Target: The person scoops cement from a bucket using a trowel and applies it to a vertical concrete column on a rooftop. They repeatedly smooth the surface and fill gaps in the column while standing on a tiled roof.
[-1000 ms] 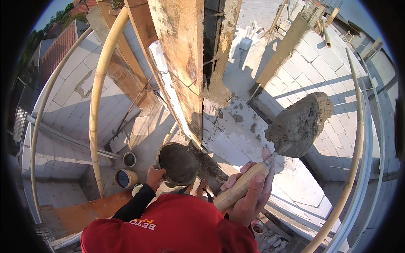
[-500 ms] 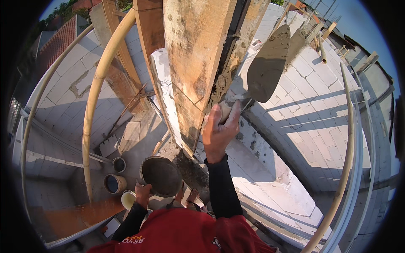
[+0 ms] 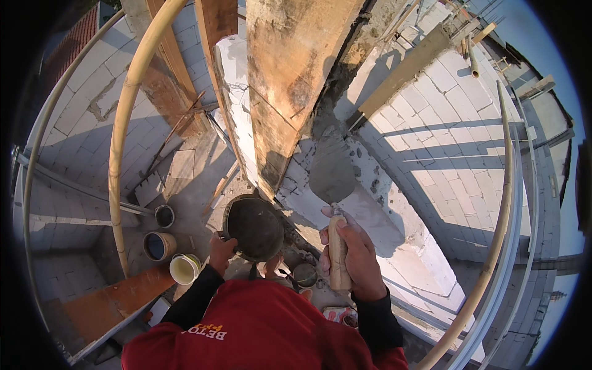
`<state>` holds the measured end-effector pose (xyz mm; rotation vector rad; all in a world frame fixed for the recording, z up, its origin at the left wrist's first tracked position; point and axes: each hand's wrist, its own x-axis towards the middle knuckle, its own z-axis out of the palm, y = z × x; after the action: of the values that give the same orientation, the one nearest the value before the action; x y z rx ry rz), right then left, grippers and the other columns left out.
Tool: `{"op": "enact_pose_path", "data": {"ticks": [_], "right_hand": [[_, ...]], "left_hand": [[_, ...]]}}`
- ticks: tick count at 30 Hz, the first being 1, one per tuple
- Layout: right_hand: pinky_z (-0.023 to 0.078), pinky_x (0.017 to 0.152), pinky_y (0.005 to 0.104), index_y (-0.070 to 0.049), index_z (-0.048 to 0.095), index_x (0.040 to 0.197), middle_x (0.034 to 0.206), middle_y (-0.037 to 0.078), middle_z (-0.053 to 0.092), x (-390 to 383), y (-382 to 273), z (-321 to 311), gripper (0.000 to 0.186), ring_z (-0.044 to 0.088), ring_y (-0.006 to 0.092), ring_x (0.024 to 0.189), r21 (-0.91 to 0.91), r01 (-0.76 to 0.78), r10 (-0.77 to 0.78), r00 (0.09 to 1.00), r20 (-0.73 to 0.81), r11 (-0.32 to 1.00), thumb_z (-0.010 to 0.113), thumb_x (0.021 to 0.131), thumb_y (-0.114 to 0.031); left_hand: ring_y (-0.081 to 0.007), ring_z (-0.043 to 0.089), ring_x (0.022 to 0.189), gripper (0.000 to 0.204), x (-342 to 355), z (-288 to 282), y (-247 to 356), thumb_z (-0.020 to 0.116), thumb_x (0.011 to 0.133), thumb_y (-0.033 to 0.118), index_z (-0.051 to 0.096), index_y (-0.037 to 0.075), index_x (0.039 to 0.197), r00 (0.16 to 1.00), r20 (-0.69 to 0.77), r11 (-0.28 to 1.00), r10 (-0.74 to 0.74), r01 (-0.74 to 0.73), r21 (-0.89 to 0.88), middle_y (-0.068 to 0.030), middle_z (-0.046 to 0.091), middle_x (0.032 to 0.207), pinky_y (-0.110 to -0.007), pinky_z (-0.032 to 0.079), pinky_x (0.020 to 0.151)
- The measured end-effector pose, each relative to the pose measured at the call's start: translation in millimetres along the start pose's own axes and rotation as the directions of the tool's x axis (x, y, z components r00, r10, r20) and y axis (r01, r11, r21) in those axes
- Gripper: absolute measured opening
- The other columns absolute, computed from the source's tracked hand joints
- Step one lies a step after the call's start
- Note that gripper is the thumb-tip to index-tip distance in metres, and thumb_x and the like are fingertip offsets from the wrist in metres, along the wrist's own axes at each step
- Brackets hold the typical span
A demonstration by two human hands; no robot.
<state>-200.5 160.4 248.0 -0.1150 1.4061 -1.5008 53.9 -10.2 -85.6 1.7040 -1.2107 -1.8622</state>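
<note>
pointing trowel and black bucket in use at a pale block wall, seen from above. the right hand (image 3: pixel 356 256) is closed around the wooden handle of the trowel (image 3: pixel 338 246), fingers wrapped on one side and thumb laid along the grip. the trowel's long axis runs away from the wearer's body, tilted slightly left toward its tip; the handle butt is nearest the red shirt (image 3: pixel 271 327), and the grey-coated blade (image 3: pixel 333 172) lies straight ahead of the right hand, over the top of the block wall (image 3: pixel 410 237). the blade is just to the right of the lower part of the wide wooden board (image 3: pixel 299 68); whether it presses on the grey mortar (image 3: pixel 328 123) beyond it cannot be told. the left hand (image 3: pixel 221 251) grips the near left rim of the black bucket (image 3: pixel 276 216), whose mouth faces upward; its contents are too dark to tell. the black bucket thus lies to the left of the trowel handle, with a gap between them, and the right hand is much the nearer to the blade. below and farther left, a cream bucket (image 3: pixel 184 269) and a tan bucket (image 3: pixel 160 246) stand side by side, near a bamboo pole (image 3: pixel 128 114).
</note>
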Motion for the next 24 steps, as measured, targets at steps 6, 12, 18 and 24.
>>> {"op": "enact_pose_path", "data": {"ticks": [6, 12, 18, 24], "right_hand": [[0.053, 0.067, 0.0457, 0.011, 0.051, 0.139, 0.086, 0.021, 0.067, 26, 0, 20, 0.048, 0.068, 0.0337, 0.072, -0.779, 0.241, -0.425, 0.904, -0.037, 0.579, 0.056, 0.106, -0.023], [0.055, 0.073, 0.0514, 0.01, 0.058, 0.129, 0.092, 0.025, 0.072, -7, 56, -50, 0.042, 0.072, 0.0442, 0.082, -0.935, 0.306, -0.489, 0.852, 0.186, 0.178, 0.061, 0.104, -0.024], [0.059, 0.073, 0.054, -0.001, 0.062, 0.11, 0.089, 0.021, 0.071, 71, 168, -99, 0.035, 0.072, 0.0465, 0.08, -0.973, 0.052, -0.071, 0.995, 0.07, -0.224, 0.063, 0.103, -0.035], [0.059, 0.079, 0.0556, -0.001, 0.066, 0.12, 0.094, 0.028, 0.073, 137, 205, -123, 0.041, 0.071, 0.0484, 0.084, -0.985, 0.173, 0.095, 0.981, 0.17, -0.027, 0.062, 0.102, -0.037]], "left_hand": [[-0.0155, 0.064, 0.066, 0.056, -6, 13, 7, 0.075, 0.076, 0.011, 0.058, -0.01, 0.124, 0.999, 0.053, 0.978, 0.0, -0.011, 0.208, -0.0106, 0.069, 0.087, -0.033, 0.05, 0.055], [-0.0229, 0.071, 0.088, 0.06, 5, 14, -9, 0.075, 0.076, 0.014, 0.057, -0.014, 0.126, 0.989, 0.124, 0.977, 0.085, -0.107, 0.183, -0.0172, 0.073, 0.1, -0.037, 0.057, 0.076], [-0.0281, 0.069, 0.112, 0.065, -7, 16, 16, 0.074, 0.077, 0.014, 0.055, -0.014, 0.132, 0.968, 0.216, 0.939, 0.127, -0.188, 0.289, -0.0233, 0.07, 0.12, -0.039, 0.054, 0.096], [-0.0269, 0.067, 0.117, 0.069, -27, 33, 59, 0.072, 0.078, 0.012, 0.049, -0.016, 0.137, 0.912, 0.31, 0.883, 0.269, -0.362, 0.298, -0.0241, 0.067, 0.124, -0.036, 0.055, 0.092]]}}
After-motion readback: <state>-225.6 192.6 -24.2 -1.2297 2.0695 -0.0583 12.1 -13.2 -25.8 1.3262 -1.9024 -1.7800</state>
